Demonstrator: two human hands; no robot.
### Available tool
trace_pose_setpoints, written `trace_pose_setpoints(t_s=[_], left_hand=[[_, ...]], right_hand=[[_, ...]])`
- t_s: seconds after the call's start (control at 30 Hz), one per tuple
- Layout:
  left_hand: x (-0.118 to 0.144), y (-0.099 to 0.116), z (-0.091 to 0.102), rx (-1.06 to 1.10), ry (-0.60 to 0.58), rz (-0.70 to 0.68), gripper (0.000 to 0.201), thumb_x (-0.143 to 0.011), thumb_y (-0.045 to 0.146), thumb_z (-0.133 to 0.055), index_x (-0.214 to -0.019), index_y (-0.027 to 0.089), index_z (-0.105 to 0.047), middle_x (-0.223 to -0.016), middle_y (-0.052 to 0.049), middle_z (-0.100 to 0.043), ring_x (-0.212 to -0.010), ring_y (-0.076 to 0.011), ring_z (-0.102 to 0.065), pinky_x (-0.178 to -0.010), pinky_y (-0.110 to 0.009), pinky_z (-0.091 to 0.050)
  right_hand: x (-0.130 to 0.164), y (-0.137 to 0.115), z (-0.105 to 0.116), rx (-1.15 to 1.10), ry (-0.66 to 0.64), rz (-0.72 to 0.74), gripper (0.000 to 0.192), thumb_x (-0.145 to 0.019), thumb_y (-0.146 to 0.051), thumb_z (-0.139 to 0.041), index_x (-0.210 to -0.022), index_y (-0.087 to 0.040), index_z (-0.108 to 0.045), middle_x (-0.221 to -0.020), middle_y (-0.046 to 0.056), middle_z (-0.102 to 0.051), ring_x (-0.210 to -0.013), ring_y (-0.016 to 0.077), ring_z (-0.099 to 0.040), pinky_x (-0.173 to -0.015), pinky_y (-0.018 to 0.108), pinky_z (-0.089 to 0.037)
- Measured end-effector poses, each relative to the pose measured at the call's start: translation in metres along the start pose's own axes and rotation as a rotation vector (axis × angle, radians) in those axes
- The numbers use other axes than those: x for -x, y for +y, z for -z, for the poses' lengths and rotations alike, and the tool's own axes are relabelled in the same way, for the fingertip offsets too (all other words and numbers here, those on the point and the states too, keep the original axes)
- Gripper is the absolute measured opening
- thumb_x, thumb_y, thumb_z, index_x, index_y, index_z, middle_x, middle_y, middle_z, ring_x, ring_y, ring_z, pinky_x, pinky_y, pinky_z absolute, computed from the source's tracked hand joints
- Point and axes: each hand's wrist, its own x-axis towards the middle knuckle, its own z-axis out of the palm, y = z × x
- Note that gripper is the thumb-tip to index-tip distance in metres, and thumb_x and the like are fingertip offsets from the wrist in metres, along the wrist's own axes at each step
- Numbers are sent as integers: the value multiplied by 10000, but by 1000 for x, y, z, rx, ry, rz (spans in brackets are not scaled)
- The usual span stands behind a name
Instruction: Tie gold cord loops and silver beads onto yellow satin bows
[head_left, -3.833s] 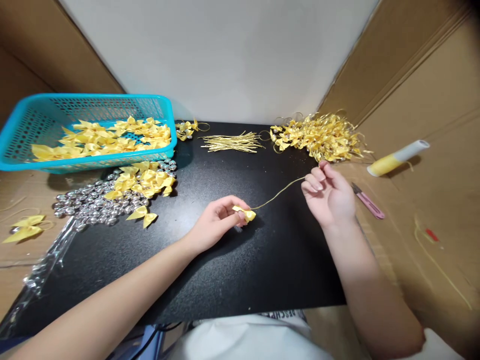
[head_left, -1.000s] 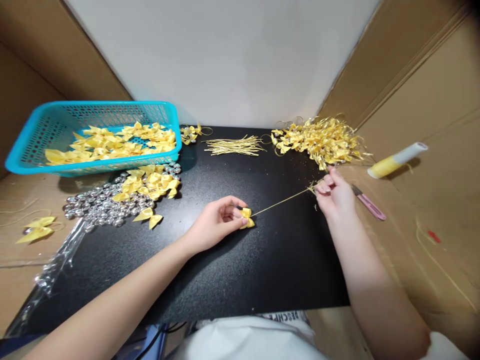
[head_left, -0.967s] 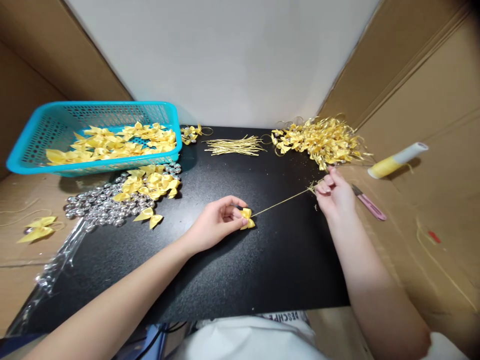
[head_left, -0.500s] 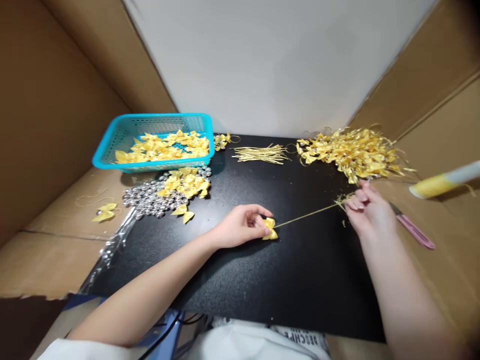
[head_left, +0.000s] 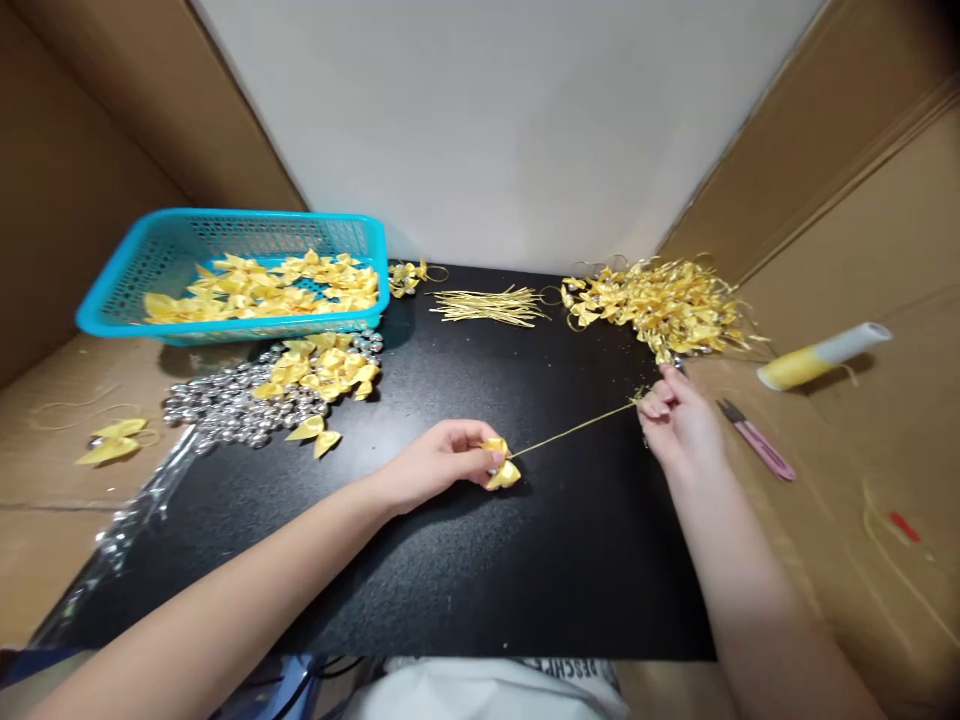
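A black mat (head_left: 465,560) covers the work surface, walled by cardboard and a white back panel. At the mat's middle, a yellow bow (head_left: 501,472) sits pinched in the left hand (head_left: 439,467) fingertips. A gold cord (head_left: 574,431) runs taut from the bow to the right hand (head_left: 679,425), whose fingers clench its frayed end. Both forearms stretch low over the mat.
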Motion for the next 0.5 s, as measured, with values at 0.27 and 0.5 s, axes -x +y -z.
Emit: trace_pose_setpoints(t_s=[0.27, 0.5], left_hand=[[0, 5, -5, -127, -3, 22, 307, -752, 385, -726, -660, 155, -545, -587, 19, -596, -534, -81, -494, -555, -217, -372], [2, 4, -11, -93, -48, 53, 297, -774, 381, -707, -680, 153, -542, -582, 23, -587, -527, -77, -493, -546, -218, -358]], right_hand=[[-9, -7, 7, 65, 69, -47, 200, -901, -116, -545, -726, -179, -473, -456, -124, -306, -308, 2, -248, -314, 85, -235], [-14, -12, 14, 75, 60, -44, 222, -903, -51, -448, -726, -184, -459, -450, -116, -298, -303, 16, -239, -302, 95, -243]])
